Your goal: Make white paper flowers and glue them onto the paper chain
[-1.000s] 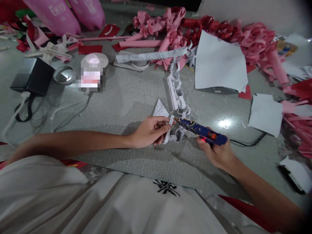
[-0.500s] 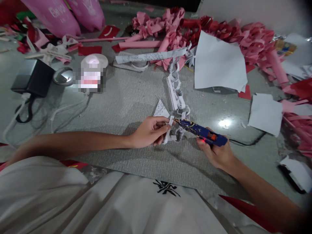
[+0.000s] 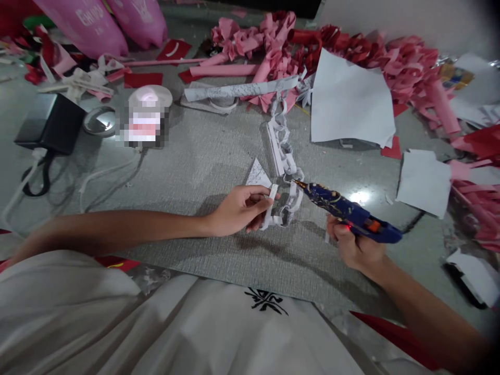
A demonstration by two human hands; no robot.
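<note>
My left hand [image 3: 242, 211] is closed, pinching a white paper strip [image 3: 273, 192] between thumb and fingers. In my right hand [image 3: 351, 247] is a dark blue glue gun [image 3: 344, 211] with an orange part and a lit red light; its nozzle points left, apart from the strip. A chain of white paper loops [image 3: 287, 156] runs away across the table from beside my left hand. Just beyond the left fingers lies a patterned paper triangle [image 3: 258, 173]. Some of the left fingertips are hidden behind the strip.
Pink and red paper chains [image 3: 269, 47] pile along the back. White paper sheets [image 3: 351, 101] lie at the right. On the left are a black box [image 3: 50, 122] with a cable and a round metal lid or ring [image 3: 100, 121]. Pink bottles [image 3: 89, 26] stand behind.
My right hand has drawn the glue gun back to the right, so its nozzle has left the paper strip. My left hand stays almost still, holding the strip.
</note>
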